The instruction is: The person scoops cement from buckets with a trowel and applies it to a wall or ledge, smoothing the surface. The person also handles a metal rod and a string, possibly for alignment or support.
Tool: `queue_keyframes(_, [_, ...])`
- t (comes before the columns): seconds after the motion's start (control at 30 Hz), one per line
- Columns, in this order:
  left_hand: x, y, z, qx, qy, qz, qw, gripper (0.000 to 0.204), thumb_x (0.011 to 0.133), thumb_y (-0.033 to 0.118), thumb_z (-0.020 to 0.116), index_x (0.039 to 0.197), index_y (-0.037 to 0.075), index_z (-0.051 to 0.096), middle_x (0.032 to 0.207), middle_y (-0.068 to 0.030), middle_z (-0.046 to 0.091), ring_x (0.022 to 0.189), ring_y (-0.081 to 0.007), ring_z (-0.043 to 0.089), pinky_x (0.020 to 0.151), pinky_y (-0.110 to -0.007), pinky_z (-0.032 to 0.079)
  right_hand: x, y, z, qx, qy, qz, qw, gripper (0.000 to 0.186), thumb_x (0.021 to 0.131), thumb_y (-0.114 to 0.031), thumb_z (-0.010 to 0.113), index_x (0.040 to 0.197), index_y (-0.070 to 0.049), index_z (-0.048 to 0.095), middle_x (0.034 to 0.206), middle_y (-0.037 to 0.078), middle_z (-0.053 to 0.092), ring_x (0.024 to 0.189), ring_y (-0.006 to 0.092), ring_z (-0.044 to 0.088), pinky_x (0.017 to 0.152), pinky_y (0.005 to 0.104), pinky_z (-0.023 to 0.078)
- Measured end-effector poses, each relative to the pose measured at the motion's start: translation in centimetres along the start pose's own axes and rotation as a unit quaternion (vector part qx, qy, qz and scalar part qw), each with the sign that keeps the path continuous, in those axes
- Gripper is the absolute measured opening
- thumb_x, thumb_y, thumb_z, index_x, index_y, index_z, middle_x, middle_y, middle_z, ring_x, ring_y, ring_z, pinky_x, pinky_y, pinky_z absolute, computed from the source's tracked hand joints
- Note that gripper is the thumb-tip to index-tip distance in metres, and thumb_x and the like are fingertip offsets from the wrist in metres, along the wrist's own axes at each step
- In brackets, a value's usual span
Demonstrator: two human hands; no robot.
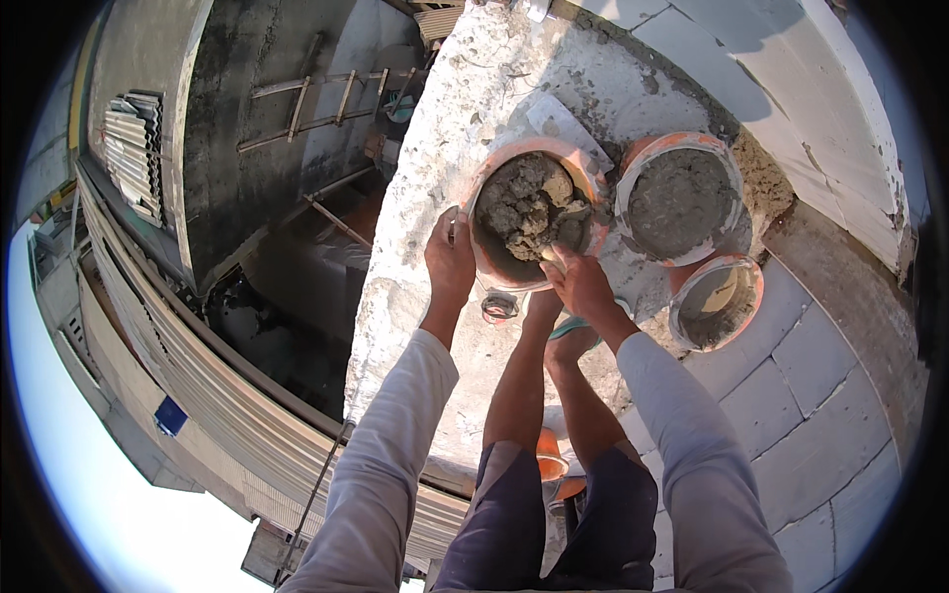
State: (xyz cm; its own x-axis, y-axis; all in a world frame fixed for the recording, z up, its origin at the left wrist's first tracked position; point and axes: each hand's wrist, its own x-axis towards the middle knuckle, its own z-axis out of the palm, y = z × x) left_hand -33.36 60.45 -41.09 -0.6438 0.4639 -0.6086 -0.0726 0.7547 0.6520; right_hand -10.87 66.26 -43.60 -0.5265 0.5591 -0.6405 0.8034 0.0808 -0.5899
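Note:
My left hand [450,259] grips the left rim of an orange bucket [478,170] filled with lumpy grey mortar [519,203]. My right hand [578,282] is at that bucket's lower right, fingers closed on a short pale handle [550,254], apparently a tool's, whose far end is hidden in the mortar. To the right stand a second bucket of smoother wet mortar [677,203] and a smaller orange bucket [717,301] with grey residue and a pale object inside. A small metal loop-like object [499,308] lies below the bucket between my hands.
The rough concrete ledge [400,316] drops off at the left into a lower area with wooden ladder-like frames [297,109] and corrugated sheeting [138,158]. White block walling [791,356] borders the right. My bare legs are below, beside another orange bucket [549,455].

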Motion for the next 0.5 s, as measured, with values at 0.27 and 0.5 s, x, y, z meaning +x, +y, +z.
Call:
queue_keyframes(0.27, [2.2, -0.3, -0.9, 0.019, -0.052, 0.000, 0.998, 0.038, 0.106, 0.029, 0.056, 0.130, -0.001, 0.065, 0.110, -0.0157, 0.073, 0.101, -0.0214, 0.067, 0.091, -0.036, 0.050, -5.1, 0.8, -3.3, 0.263, -0.099, 0.096, 0.955, 0.057, 0.095, -0.030, 0.074, 0.142, -0.001, 0.058, 0.113, 0.017, 0.074, 0.100, 0.0197, 0.070, 0.089, 0.0336, 0.054])
queue_keyframes(0.5, [3.6, -3.1, -3.0, -0.011, -0.112, -0.061, 0.992, 0.040, 0.104, 0.027, 0.062, 0.134, 0.001, 0.060, 0.102, -0.0031, 0.068, 0.087, -0.0094, 0.061, 0.073, -0.027, 0.048, -13.3, 0.1, -10.8, 0.243, 0.024, 0.164, 0.956, 0.049, 0.100, -0.026, 0.065, 0.141, -0.001, 0.058, 0.123, 0.020, 0.071, 0.109, 0.0261, 0.070, 0.095, 0.0375, 0.052])
